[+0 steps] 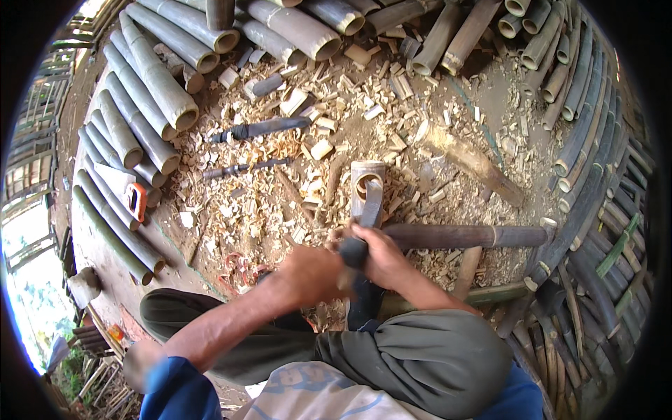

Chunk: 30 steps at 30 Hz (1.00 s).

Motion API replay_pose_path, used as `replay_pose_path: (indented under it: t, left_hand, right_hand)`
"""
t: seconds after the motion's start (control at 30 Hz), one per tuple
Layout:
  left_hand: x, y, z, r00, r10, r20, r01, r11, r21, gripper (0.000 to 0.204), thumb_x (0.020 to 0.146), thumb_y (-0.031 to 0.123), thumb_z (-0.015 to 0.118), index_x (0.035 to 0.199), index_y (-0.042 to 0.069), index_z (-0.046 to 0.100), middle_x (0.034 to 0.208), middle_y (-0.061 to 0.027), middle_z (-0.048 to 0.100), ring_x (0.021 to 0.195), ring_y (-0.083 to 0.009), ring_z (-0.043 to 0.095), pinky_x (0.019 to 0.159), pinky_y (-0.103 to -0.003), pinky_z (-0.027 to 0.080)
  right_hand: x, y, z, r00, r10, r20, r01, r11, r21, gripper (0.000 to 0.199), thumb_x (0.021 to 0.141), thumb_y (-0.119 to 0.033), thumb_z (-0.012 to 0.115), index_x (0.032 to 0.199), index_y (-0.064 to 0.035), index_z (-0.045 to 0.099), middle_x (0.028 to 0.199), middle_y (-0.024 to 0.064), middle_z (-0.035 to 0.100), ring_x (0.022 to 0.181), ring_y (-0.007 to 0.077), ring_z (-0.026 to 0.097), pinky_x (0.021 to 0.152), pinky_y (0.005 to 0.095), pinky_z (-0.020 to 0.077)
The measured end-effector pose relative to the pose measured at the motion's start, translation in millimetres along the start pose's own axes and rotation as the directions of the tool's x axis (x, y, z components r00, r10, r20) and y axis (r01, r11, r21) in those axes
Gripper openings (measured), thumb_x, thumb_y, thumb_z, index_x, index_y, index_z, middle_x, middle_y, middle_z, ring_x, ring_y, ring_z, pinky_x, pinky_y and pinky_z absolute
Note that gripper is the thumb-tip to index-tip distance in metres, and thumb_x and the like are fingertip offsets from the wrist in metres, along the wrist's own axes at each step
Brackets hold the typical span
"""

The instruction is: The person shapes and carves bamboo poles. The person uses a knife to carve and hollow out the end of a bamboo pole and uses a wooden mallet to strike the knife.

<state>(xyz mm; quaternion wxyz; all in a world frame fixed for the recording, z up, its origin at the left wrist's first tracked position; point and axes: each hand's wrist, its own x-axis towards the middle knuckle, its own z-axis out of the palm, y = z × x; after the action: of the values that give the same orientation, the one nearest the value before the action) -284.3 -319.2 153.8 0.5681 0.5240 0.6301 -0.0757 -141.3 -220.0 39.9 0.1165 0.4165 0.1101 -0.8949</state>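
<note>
My left hand (308,274), somewhat blurred, is closed at the black handle (353,253) of a knife. My right hand (385,260) is closed around the knife just above that handle, its thumb lying across it. The curved blade (373,199) reaches into a round hole near the far end of a bamboo tube (367,169). That tube points away from me between my bent legs; its near part is mostly hidden by my hands. A dark bamboo pole (476,236) runs rightward from beside the tube.
Wood chips and shavings (245,185) cover the ground. Two dark tools, a black-handled blade (269,128) and a slim one (245,168), lie ahead left. An orange-handled saw (135,201) rests on bamboo poles at left. Stacked bamboo (588,161) lines the right; a log (476,164) lies ahead right.
</note>
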Motion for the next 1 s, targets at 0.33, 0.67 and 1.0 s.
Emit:
replay_pose_path:
  t: [0.33, 0.67, 1.0]
  left_hand:
    - [159, 34, -46, 0.847, 0.312, -0.431, -0.326, 0.944, 0.042, 0.091, 0.078, 0.015, 0.084, 0.154, 0.019, 0.036, 0.152, -0.0249, 0.036, 0.139, -0.0432, 0.046, 0.116, -0.055, 0.043]
    - [178, 23, -21, 0.257, -0.229, -0.939, -0.52, 0.786, -0.334, 0.085, 0.081, -0.012, 0.07, 0.155, 0.025, 0.046, 0.156, -0.03, 0.028, 0.126, -0.0444, 0.055, 0.102, -0.051, 0.059]
    - [171, 27, -36, 0.695, 0.172, -0.698, -0.38, 0.912, -0.154, 0.073, 0.077, -0.005, 0.071, 0.144, 0.016, 0.052, 0.131, -0.0222, 0.051, 0.12, -0.0384, 0.059, 0.095, -0.051, 0.06]
  right_hand:
    - [-21, -118, -39, 0.92, -0.358, -0.161, -0.159, 0.035, -0.987, 0.043, 0.101, -0.025, 0.063, 0.136, -0.0026, 0.05, 0.129, 0.0184, 0.056, 0.121, 0.027, 0.056, 0.105, 0.0465, 0.0515]
    - [40, -204, 24, 0.973, 0.12, 0.199, 0.146, -0.981, -0.126, 0.033, 0.09, -0.027, 0.073, 0.117, -0.0091, 0.067, 0.11, 0.0108, 0.065, 0.1, 0.0219, 0.062, 0.102, 0.0456, 0.0509]
    - [-1, -145, -40, 0.839, -0.541, -0.058, -0.173, -0.163, -0.971, 0.033, 0.106, -0.03, 0.053, 0.126, -0.0054, 0.06, 0.124, 0.0157, 0.063, 0.113, 0.0254, 0.065, 0.098, 0.0396, 0.0573]
